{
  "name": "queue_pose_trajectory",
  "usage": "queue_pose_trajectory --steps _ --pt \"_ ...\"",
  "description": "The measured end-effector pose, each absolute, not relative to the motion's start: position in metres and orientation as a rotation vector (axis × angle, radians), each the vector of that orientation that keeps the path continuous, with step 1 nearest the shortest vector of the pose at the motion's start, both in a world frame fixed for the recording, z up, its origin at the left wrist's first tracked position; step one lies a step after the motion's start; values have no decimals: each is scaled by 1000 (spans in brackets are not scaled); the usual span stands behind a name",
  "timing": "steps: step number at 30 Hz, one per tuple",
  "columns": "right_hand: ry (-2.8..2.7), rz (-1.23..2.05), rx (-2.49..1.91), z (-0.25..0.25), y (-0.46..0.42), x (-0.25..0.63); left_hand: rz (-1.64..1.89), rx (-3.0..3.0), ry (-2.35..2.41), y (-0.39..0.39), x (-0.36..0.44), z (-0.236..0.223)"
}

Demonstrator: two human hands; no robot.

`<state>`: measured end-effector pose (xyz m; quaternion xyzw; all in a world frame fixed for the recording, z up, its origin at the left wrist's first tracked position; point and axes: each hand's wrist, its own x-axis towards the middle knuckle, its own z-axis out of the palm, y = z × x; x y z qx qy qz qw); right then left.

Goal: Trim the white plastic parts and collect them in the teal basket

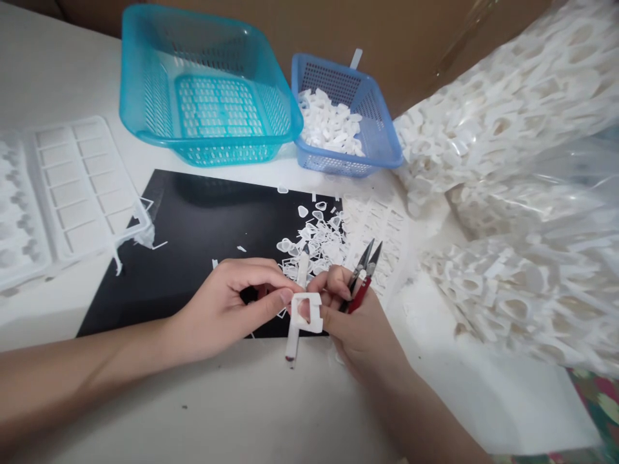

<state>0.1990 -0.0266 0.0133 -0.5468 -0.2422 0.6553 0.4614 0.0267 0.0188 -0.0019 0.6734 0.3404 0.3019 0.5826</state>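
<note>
A small white plastic part [313, 313] with a square frame and a rounded hole is held up between my hands. My left hand [242, 299] is closed, thumb and forefinger pinching its left edge. My right hand [360, 328] is closed round a pair of red-handled thread snips [360, 291], blades pointing up and away, while its thumb touches the part's right edge. Beneath the part lies a white pen-like stick [293, 338] with a dark tip. Loose white scraps [319, 241] are heaped just beyond my fingers on a black mat [193, 225].
A turquoise basket [285, 122] stands at the back, beside a blue basket [387, 145] holding many white pieces [329, 122]. Clear bags of white parts [512, 109] crowd the right side. White plastic trays [80, 180] lie at left on the white table [217, 406].
</note>
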Motion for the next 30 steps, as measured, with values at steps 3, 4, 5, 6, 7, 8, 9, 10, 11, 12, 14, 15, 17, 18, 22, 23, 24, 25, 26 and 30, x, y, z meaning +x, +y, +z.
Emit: queue_pose_trajectory --steps 3,4,5,6,7,8,9,10,11,12,14,15,17,18,22,23,24,25,26,30 --pt "-621 1594 -1340 13 -27 199 754 1588 783 18 28 -2" --pt "-638 1586 -1336 13 -27 199 770 1590 782 17 29 -2" --pt "-654 1580 -1334 13 -27 199 781 1591 782 17 29 -2" --pt "-670 1578 -1332 14 -26 199 783 1590 785 17 30 -2" --pt "-681 1578 -1335 14 -26 199 778 1588 790 18 30 -2" --pt "-686 1581 -1340 14 -26 199 767 1589 795 18 30 -2" --pt "-683 1586 -1349 15 -26 199 753 1592 798 18 29 -2" --pt "-676 1592 -1358 15 -26 199 735 1598 801 18 29 -1" --pt "-665 1598 -1363 14 -26 199 719 1607 802 19 28 -1" --pt "-651 1602 -1361 14 -26 199 708 1617 802 19 28 -1" --pt "-619 1618 -1348 12 -26 199 700 1633 792 19 27 -1" --pt "-600 1635 -1334 11 -26 200 702 1636 786 19 26 -1" --pt "-554 1687 -1294 10 -26 200 707 1633 772 20 26 0" --pt "-530 1718 -1273 10 -26 201 710 1630 768 20 26 0" --pt "-408 1843 -1199 12 -25 201 744 1628 756 20 25 -1" --pt "-377 1871 -1184 13 -24 201 766 1633 745 19 24 -1" --pt "-351 1895 -1174 14 -24 200 791 1638 732 18 24 -1" --pt "-333 1910 -1166 15 -24 200 815 1644 713 17 24 -1" --pt "-323 1919 -1160 15 -24 200 837 1650 699 16 24 -2" --pt "-348 1909 -1127 15 -23 200 872 1670 676 14 26 -3"
